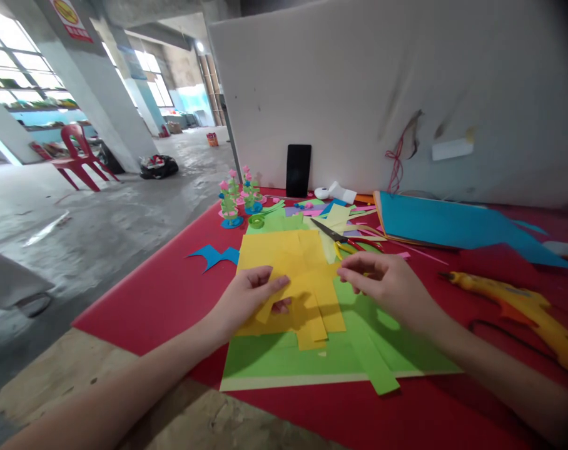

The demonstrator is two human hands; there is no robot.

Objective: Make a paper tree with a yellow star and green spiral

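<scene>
My left hand (249,294) is over the yellow paper sheets (265,247), its thumb and fingers closed on a yellow paper strip (307,275) that blends into the sheets below. My right hand (387,281) pinches the strip's other end near the right edge of the sheets. Loose yellow pieces (318,319) lie under the hands. Beneath them is a large green sheet (269,356), with a green strip (380,372) across its front edge. Just beyond my right hand lie scissors (340,239) with red and yellow handles, blades apart.
Small paper trees (228,203) stand at the table's far left, near a blue paper cutout (213,256). A dark phone (298,170) leans on the wall board. Blue sheets (443,222) lie at the back right. A yellow glue gun (513,300) rests at the right.
</scene>
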